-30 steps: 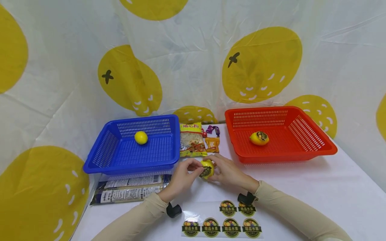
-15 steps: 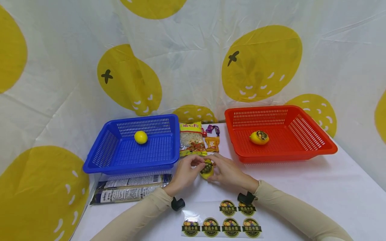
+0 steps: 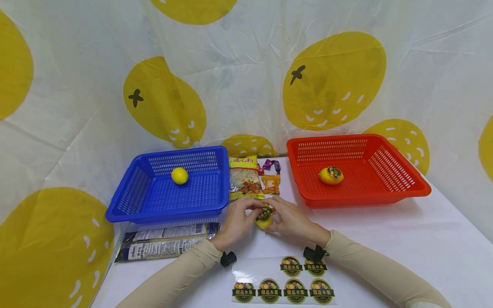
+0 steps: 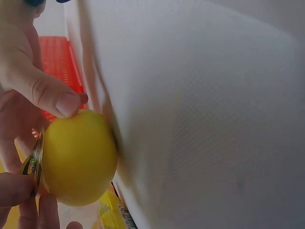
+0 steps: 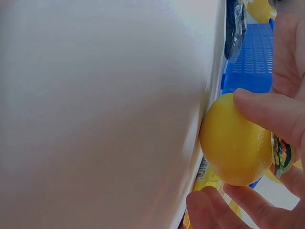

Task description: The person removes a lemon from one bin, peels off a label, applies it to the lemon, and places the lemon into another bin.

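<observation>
Above the white table a lemon (image 3: 264, 225) is held in my right hand (image 3: 293, 220), thumb and fingers on opposite sides of it. A round black-and-gold fruit sticker (image 3: 263, 213) lies against its upper side. My left hand (image 3: 237, 223) pinches the sticker's edge; in the left wrist view the sticker (image 4: 37, 160) partly stands off the peel beside the thumb (image 4: 14, 189). In the right wrist view the right thumb (image 5: 271, 112) presses on the lemon (image 5: 236, 143). A transparent sheet (image 3: 265, 270) with several matching stickers lies nearer the body.
A blue basket (image 3: 123, 209) at left holds one plain lemon (image 3: 179, 176). In the red basket (image 3: 369, 197) at right lies a lemon (image 3: 330, 176) bearing a sticker. Between them are a pasta bag (image 3: 245, 177) and small wrapped snacks (image 3: 271, 184). Long packets (image 3: 165, 248) lie before the blue basket.
My left hand has shifted slightly up and to the right. The sticker has moved from the lemon's lower left toward its upper part. The right hand stays nearly still.
</observation>
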The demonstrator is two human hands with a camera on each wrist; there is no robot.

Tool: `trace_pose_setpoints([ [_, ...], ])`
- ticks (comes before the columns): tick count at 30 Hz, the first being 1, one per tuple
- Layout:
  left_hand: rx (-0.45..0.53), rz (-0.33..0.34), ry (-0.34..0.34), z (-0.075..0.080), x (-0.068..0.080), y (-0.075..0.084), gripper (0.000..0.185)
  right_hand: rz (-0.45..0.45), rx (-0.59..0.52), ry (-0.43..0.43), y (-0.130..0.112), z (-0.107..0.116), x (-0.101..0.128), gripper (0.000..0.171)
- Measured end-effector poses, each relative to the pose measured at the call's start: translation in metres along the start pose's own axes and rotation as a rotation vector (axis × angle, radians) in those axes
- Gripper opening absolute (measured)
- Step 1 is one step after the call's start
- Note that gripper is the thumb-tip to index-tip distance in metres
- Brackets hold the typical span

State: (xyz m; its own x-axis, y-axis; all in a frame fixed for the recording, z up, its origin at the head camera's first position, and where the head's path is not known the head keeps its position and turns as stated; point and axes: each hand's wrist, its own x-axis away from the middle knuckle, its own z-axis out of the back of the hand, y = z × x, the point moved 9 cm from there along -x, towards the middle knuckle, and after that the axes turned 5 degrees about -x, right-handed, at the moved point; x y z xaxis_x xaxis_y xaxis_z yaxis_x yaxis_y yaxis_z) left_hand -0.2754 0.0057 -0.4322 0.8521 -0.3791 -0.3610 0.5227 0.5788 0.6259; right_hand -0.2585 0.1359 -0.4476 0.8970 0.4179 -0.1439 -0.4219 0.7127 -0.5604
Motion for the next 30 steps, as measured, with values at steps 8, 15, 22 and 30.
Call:
trace_pose_setpoints([
  [8, -0.016, -0.001, -0.001, -0.0017, -0.0019, 0.0010, 0.014, -0.010, -0.003, -0.013, 0.0012, -0.0011, -0.0001, 0.074],
  [15, -0.022, 0.000, 0.016, -0.0017, -0.0019, 0.0005, 0.015, -0.007, -0.002, 0.008, 0.0013, -0.0020, 0.0008, 0.073],
  [22, -0.054, -0.028, 0.045, -0.0011, -0.0015, 0.0004, 0.018, 0.002, -0.011, 0.024, 0.0001, -0.0020, 0.0004, 0.074],
  [30, -0.071, 0.008, 0.043, -0.0010, 0.0005, 0.0004, 0.020, -0.018, -0.035, 0.016, 0.0001, 0.0000, 0.0023, 0.076],
])
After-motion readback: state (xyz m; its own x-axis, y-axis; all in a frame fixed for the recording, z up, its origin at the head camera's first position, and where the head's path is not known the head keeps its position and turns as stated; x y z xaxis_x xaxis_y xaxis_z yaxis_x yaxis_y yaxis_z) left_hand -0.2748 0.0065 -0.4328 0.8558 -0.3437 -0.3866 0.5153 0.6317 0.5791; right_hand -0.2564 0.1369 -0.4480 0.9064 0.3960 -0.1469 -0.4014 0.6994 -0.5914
